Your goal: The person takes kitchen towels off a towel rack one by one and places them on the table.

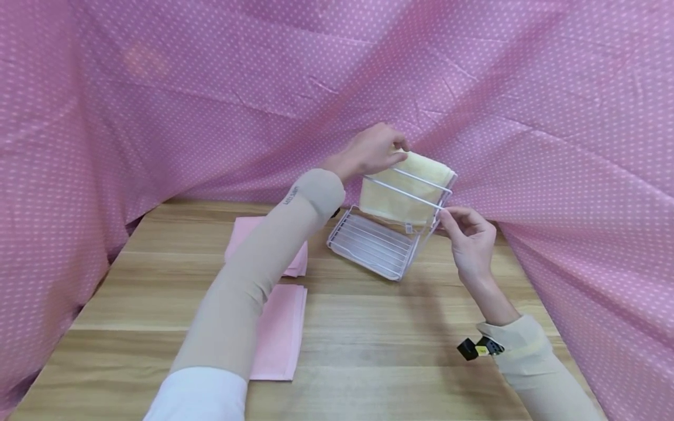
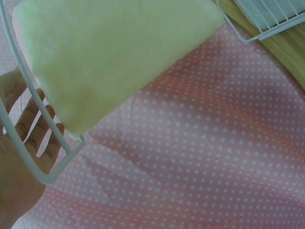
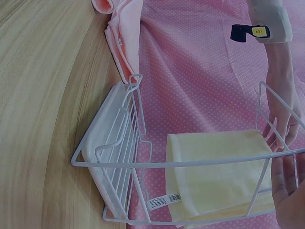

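A two-level white wire rack (image 1: 405,193) stands on the wooden table, its lower shelf (image 1: 368,245) at the left. On the upper level lies a folded pale yellow towel (image 3: 219,176), with a white barcode tag (image 3: 164,201) near its edge. My left hand (image 1: 376,149) reaches over the back of the rack, fingertips at the towel's upper edge. In the left wrist view its fingers (image 2: 40,126) are spread behind the white rails, beside the towel. At the rack's right corner, my right hand (image 1: 471,242) pinches the wire frame between thumb and fingers.
Two folded pink cloths lie on the table left of the rack: a rear one (image 1: 244,231) and a front one (image 1: 279,333), both partly hidden by my left sleeve. Pink dotted fabric (image 1: 263,88) hangs around the back and sides of the table (image 1: 358,362).
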`<state>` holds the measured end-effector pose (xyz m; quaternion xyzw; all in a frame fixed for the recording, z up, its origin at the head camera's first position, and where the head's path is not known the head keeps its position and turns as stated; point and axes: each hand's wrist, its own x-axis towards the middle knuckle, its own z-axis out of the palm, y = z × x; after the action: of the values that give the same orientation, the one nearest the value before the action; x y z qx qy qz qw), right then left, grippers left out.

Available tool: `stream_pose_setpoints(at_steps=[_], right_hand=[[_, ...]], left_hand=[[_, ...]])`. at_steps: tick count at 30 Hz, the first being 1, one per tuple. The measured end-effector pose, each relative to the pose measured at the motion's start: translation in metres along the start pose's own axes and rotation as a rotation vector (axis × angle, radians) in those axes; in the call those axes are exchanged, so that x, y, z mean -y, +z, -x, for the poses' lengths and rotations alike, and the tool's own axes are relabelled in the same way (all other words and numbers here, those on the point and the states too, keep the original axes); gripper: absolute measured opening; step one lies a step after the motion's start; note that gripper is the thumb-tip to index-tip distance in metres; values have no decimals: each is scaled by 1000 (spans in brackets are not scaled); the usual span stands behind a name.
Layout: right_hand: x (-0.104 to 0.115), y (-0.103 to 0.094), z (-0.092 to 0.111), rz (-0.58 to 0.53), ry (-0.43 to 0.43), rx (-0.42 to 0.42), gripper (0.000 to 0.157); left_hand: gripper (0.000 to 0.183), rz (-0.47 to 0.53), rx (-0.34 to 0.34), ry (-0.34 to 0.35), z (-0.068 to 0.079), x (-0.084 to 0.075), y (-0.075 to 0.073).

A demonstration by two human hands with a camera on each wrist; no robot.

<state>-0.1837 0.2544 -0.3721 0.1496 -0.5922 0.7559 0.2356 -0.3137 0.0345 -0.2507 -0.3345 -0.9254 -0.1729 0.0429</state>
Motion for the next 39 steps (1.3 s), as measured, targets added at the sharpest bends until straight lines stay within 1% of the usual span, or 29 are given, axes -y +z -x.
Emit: stream_pose_setpoints(at_steps=[7,13,19,26,35,39], right_hand=[[2,-3,0,22,1,-14,16],[2,-3,1,37,7,-13,18],[2,-2,1,26,1,-5,18],[0,1,0,13,2,6,17],[0,2,0,7,-6,7,18],[1,2,1,17,-3,5,17]], left_hand=[[30,-18,6,-7,-11,-3,5],[29,-26,9,-33,-15,-2,5],[32,-18,33,-58,-18,-2,4],[26,10,32,-64,-17,1,3],[25,-22,17,-38,-17,1,1],[26,-4,21,-46,-16,0,-1]])
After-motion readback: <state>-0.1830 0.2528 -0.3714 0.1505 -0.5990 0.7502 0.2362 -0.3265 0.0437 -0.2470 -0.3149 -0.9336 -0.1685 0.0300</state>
